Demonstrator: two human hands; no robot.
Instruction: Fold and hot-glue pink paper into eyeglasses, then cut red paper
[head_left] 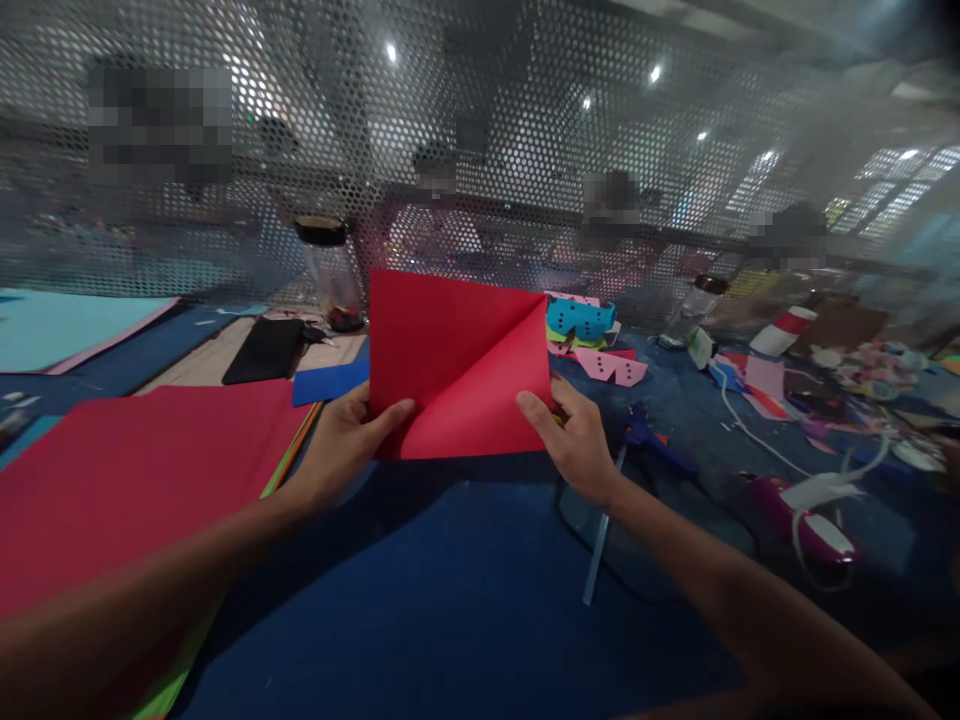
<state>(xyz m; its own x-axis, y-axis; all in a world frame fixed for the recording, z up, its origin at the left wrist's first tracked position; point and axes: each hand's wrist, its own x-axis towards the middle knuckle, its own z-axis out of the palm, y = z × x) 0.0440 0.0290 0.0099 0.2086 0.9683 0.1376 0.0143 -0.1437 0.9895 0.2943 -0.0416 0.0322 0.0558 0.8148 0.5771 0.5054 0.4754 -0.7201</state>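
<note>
Between both hands a red sheet of paper is held up above the blue table, with a diagonal bend running from its lower left to its upper right corner. My left hand grips its lower left edge, thumb in front and fingers behind. On the lower right edge, my right hand pinches the sheet the same way. A stack of coloured paper with a red top sheet lies under my left forearm. Right of my right hand rests a blue glue gun with a clear glue stick.
Behind the sheet are cut blue and pink paper pieces with dark dots. A black phone and a lidded jar stand left of centre. At right lie a magenta device, white cable and paper scraps. A perforated metal screen borders the table.
</note>
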